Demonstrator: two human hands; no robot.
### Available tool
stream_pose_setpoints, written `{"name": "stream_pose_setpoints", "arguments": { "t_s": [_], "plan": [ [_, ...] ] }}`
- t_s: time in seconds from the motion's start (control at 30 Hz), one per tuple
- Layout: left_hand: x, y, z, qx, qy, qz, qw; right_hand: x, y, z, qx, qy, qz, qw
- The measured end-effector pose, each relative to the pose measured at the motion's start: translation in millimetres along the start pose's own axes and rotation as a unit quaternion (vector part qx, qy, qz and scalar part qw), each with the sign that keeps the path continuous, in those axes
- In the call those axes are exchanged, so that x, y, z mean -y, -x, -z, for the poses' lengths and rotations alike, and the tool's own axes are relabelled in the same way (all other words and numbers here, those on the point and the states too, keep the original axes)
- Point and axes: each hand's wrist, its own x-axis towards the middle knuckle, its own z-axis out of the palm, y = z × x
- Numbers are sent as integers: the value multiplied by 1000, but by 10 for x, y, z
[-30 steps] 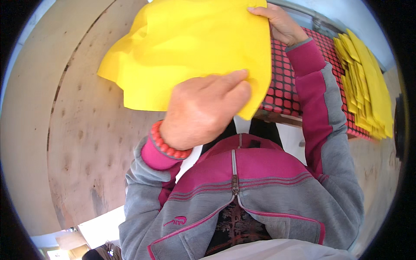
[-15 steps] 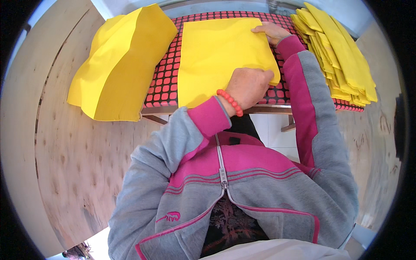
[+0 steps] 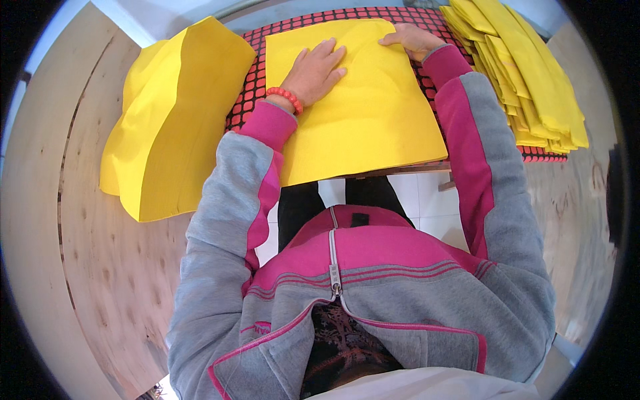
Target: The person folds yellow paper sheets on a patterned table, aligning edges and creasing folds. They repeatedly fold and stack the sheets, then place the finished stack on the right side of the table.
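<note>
Taking my chest as the dial's centre, the yellow sheet (image 3: 363, 127) lies at 12 o'clock on the red-and-black patterned table (image 3: 250, 90), its near left corner seeming to reach past the edge. I cannot tell whether it is one layer or several.

My left hand (image 3: 317, 72) is spread palm down at about 10 o'clock on the sheet, fingers parted and thumb held away. It grips nothing; the flat palm rests on the material, which I judge keeps that side from lifting or sliding. A red beaded bracelet (image 3: 285, 99) circles that wrist.

My right hand (image 3: 412, 41) is at the sheet's 1 o'clock corner, partly curled, with the thumb on top near the edge and the fingers beyond it. Whether any finger goes underneath to pinch the corner, I cannot tell. Having it there probably steadies the far corner while the left palm presses from the opposite side.

At between 10 and 11 o'clock, a loose yellow piece (image 3: 157, 127) stands in a bent ridge, partly over the pale wooden board (image 3: 127, 287); that spot seems to leave it within easy left-hand reach. Between 1 and 2 o'clock, beyond my right forearm, a pile of folded yellow pieces (image 3: 537, 83) overlaps in layers, perhaps set aside there to leave working room ahead of me.
</note>
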Motion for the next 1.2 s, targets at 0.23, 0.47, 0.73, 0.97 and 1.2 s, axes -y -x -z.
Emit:
{"name": "stream_pose_setpoints", "arguments": {
  "t_s": [0.23, 0.47, 0.73, 0.97, 1.2],
  "plan": [
    [-50, 23, -89, 33, -58, 20, 998, 48, -10, 17, -27, -65, 8, 997],
    [-124, 24, -26, 45, -51, 38, 997, 206, -273, 13, -104, 10, -9, 994],
    [-115, 32, -55, 38, -63, 34, 997, 19, -384, -150, -266, 583, 227, 733],
    [-100, 32, -92, 20, -72, 25, 997, -11, -212, -144, -193, 200, 155, 948],
    [-62, 18, -150, 13, -82, 29, 996, 187, 209, -372, -165, 357, 81, 916]
  ]
}}
